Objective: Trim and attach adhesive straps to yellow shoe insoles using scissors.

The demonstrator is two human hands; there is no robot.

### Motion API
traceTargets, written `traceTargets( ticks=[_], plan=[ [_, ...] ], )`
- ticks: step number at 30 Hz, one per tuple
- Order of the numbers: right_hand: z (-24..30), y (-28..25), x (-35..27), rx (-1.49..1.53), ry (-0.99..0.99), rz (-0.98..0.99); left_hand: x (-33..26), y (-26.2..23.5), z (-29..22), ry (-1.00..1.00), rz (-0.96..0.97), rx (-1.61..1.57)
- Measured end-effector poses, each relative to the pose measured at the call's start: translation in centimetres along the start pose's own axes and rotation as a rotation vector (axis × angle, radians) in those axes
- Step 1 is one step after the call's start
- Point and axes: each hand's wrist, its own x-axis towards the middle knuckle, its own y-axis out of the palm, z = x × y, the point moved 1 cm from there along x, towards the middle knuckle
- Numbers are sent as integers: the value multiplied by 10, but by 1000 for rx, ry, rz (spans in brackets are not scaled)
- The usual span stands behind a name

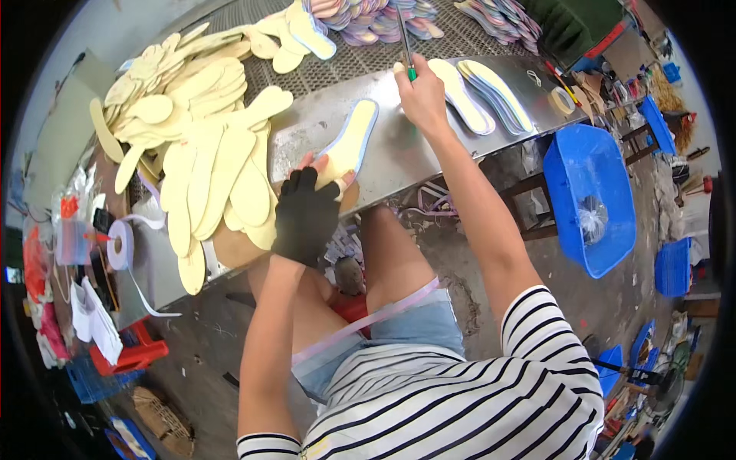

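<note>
The left hand (307, 215), in a black fingerless glove, pinched the heel end of a pale yellow insole (351, 144) with a blue edge, pressing it flat on the metal worktop (399, 157). The right hand (420, 96) was closed around a thin tool with a green collar (408, 47), probably a brush, its tip hidden among the stock beyond. A heap of plain yellow insoles (199, 130) lay just left of the gloved hand. Finished blue-edged insoles (479, 92) sat beside the right hand, near a tape roll (562, 100). A blue plastic bin (590, 199) stood below the worktop's right end.
</note>
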Motion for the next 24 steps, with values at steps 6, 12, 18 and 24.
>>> traceTargets(
  ticks=[6, 12, 18, 24],
  plan=[
    [-14, 6, 8, -681, -261, -53, 11, -9, -18, -234, -179, -32],
    [-14, 5, 12, -865, -363, -72, 14, -24, -13, -426, -173, -122],
    [36, -2, -72, -489, -1082, 245, 22, -99, 16, -642, -198, -898],
    [15, -13, -91, -158, -502, 502, 9, -94, 18, -667, -352, -860]
  ],
)
